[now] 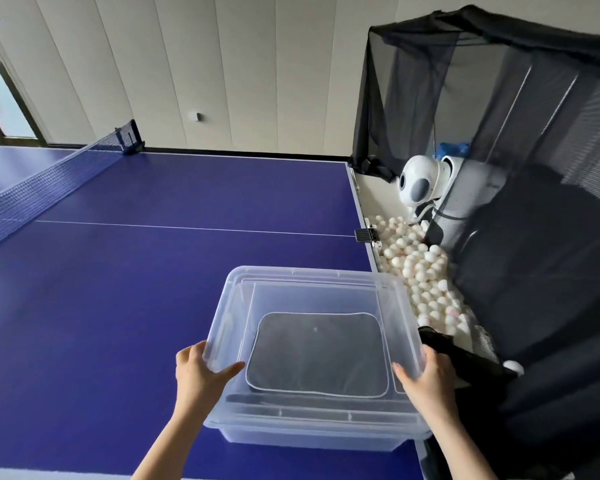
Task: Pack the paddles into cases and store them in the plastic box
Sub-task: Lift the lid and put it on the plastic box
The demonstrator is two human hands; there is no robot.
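Plastic box (pixel 222 341), clear and without a lid, sits at the near right corner of the blue table (pixel 118 289), and both of the person's hands are on its sides. Far to the left, the net (pixel 32 188) crosses the table, and the stretch of blue between it and the box carries no paddle and no loose case. The left hand (pixel 201 372) has its grip closed over the box's left rim, thumb inside the wall and fingers outside. In the middle, flat on the box floor, lies a dark rectangular case (pixel 316 355) with light piping along its edge; whether it is zipped, and whether a paddle is inside, cannot be told, though it lies closed and flat. A second case may lie beneath it, but the pictures do not show that clearly. The right hand (pixel 426 375) grips the right rim in the same way, thumb inside. Beyond the table's right edge, a black catch net (pixel 534 254) holds many white balls (pixel 420 271) and a white ball machine (pixel 426 181). By my reading the packing is done or nearly so: the case is stored, and what may remain is setting the box in its final place.
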